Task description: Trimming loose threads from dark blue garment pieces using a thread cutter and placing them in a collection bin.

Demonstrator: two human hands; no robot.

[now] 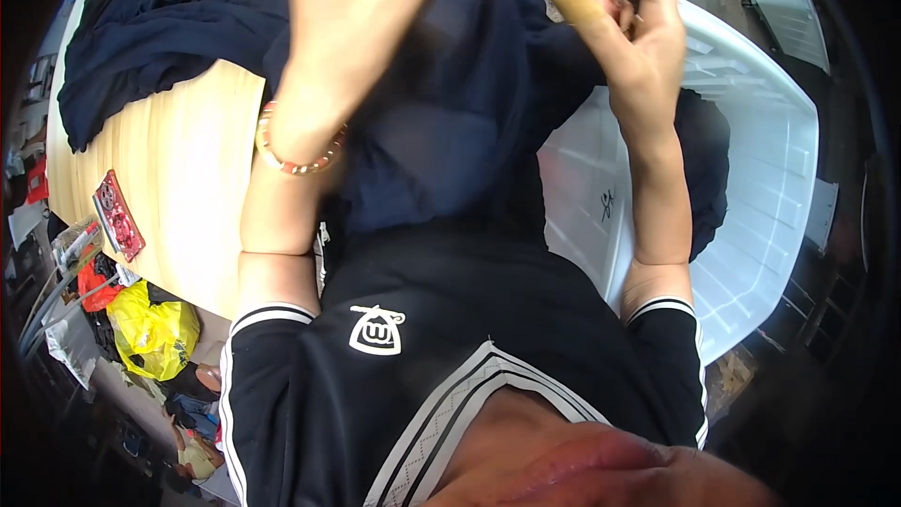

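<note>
A dark navy garment (441,103) hangs in front of my body between my two arms, partly blurred. My left hand (352,23), with a beaded bracelet at the wrist, is raised against the garment's upper left part. Its fingers run past the upper edge and are smeared by motion, so their grip is hidden. At the upper right, my right hand (643,42) has its fingers curled in beside the cloth. A yellowish cover wraps its thumb. Something small and dark shows between the curled fingers, too unclear to name.
More navy cloth (169,33) lies on the light wooden table (188,169) at the left. A red patterned phone-like item (118,216) rests near its edge. At my right stands a large white bin (760,225) with dark cloth (702,169) inside. A yellow bag (155,329) sits lower left.
</note>
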